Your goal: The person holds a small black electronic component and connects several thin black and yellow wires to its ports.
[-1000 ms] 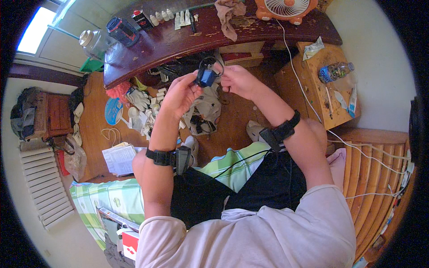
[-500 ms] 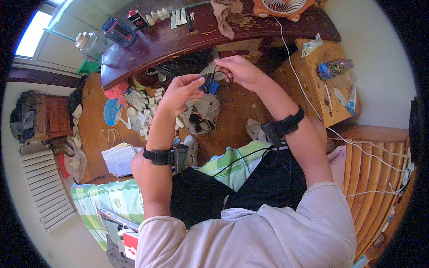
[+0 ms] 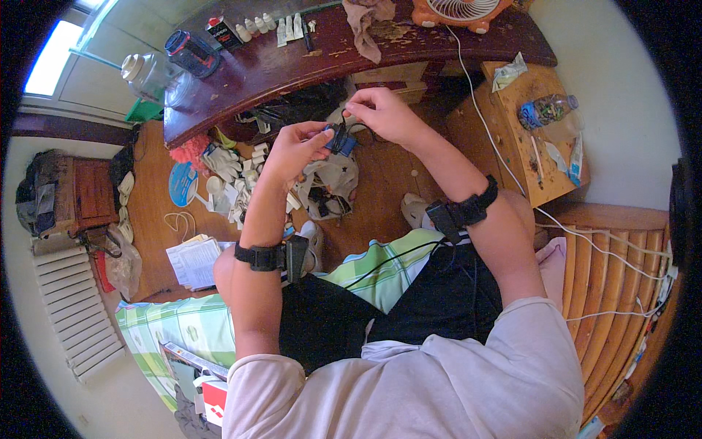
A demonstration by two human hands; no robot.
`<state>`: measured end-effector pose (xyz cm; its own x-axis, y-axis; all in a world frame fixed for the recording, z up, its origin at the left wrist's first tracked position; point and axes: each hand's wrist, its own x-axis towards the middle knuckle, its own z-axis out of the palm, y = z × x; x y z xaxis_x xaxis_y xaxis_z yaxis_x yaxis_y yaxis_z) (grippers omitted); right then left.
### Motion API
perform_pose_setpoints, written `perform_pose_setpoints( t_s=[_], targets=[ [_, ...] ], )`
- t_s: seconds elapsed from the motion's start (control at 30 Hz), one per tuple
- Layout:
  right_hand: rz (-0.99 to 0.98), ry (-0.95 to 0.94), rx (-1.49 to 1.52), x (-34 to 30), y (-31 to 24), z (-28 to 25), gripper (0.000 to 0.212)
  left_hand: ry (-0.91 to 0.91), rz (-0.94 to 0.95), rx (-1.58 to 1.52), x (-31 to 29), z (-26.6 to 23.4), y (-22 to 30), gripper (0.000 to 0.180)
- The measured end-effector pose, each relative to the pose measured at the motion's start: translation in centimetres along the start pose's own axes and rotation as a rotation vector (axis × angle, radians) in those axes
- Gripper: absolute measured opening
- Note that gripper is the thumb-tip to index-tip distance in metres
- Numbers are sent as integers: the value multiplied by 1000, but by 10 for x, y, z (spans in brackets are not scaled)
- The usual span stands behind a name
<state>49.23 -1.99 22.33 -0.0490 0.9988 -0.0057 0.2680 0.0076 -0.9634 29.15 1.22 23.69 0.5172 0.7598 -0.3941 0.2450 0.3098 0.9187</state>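
Note:
Out in front of my knees, my left hand [image 3: 301,150] pinches a small blue object [image 3: 341,143] with black cord [image 3: 338,132] wound around it. What kind of object it is, I cannot make out. Just right of it, my right hand [image 3: 385,115] has its fingers closed on the cord, and a stretch of the cord runs between the two hands. Black straps with small dark boxes sit on both forearms, one on the left arm [image 3: 270,257] and one on the right arm [image 3: 463,210].
Beyond my hands stands a dark red worn desk [image 3: 270,69] with jars, small bottles, a cloth [image 3: 365,28] and an orange fan [image 3: 464,13]. Clutter and a white bag [image 3: 333,183] lie on the floor. At right, a wooden cabinet [image 3: 523,161] bears a plastic bottle [image 3: 545,112]. A white cable [image 3: 488,121] hangs beside it.
My right hand has shifted slightly left and up, close to the blue object. The open loop of cord has been drawn in against the object. My left hand stays nearly still.

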Motion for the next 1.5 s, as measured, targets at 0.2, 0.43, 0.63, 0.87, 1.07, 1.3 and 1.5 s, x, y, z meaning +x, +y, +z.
perform_pose_setpoints(
  t_s=[0.2,0.43,0.63,0.87,1.07,1.3,1.5],
  targets=[
    [-18,29,-60,-6,-12,7,18,40,0,-7,3,1,-4,34],
    [-296,232,-271,-11,-32,5,16,124,-83,-83,0,6,3,32],
    [-307,262,-393,-15,-40,2,16,149,-70,-162,0,9,0,34],
    [-213,296,-162,-22,-41,15,13,183,-101,-385,2,8,2,40],
    [-216,440,181,-20,-25,34,11,144,-122,-386,1,15,5,42],
    [-175,408,55,-22,-20,41,12,207,-89,-397,-4,23,7,28],
    [-141,443,43,-23,-15,44,11,182,-89,-501,0,21,0,26]
  ],
)
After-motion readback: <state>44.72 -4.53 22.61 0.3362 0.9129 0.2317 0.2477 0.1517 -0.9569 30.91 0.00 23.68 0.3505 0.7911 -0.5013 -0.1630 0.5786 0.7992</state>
